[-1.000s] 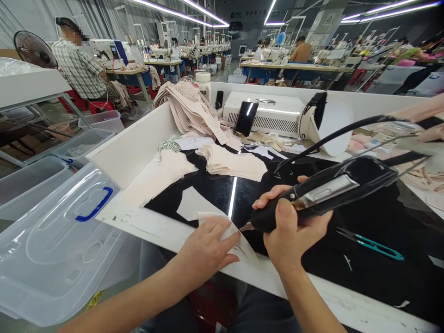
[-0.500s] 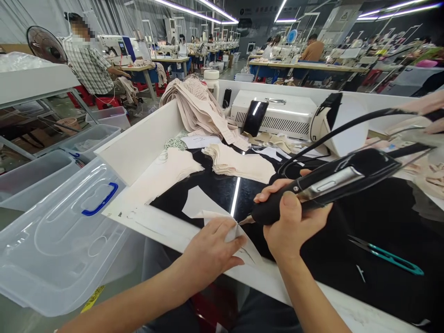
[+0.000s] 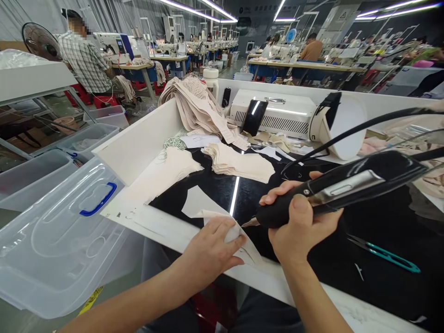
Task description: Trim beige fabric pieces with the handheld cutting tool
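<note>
As the spread left hand (image 3: 211, 252) presses fabric (image 3: 251, 252), the right hand (image 3: 298, 231) grips a black tool (image 3: 347, 189) slanting tip-down leftward.

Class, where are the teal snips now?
Head view, lower right: the teal snips lie on the black surface, right of the right hand, near a small white scrap.

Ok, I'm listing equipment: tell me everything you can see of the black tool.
The tool is long, black and rounded, plastic-looking, with a silver strip on its side, a small round stud and a short metal tip. A black cord seems to leave its rear. The right hand's grip holds the front part. It slants above the dark tabletop, tip down beside a pale sheet; whether they touch is unclear.
</note>
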{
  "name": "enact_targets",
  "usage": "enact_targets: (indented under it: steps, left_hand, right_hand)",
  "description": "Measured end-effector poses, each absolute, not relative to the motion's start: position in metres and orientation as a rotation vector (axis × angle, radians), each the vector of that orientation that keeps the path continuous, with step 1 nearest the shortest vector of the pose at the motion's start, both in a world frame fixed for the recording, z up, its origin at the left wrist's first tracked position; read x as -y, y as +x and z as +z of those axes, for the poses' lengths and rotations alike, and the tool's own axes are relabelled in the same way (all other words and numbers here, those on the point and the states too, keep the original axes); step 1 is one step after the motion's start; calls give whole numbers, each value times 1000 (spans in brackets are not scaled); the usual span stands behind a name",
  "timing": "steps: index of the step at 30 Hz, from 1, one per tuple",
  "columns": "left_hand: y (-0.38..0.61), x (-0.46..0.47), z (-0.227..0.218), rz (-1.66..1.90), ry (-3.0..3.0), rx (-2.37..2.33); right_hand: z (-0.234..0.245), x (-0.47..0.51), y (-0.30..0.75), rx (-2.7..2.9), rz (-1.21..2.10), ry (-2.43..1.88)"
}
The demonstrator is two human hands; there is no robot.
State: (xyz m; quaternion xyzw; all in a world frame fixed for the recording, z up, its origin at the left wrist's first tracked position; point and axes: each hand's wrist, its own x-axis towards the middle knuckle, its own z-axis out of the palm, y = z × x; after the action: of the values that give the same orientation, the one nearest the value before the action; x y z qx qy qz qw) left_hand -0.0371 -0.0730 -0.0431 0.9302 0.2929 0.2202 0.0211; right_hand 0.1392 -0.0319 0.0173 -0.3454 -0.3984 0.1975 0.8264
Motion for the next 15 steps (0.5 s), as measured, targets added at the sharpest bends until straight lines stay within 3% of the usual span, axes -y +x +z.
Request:
enact_targets:
  steps: [15]
  left_hand:
    - [-38,71,-46,725,2894,-885]
  right_hand:
    - [15,34,140,852,426,-689]
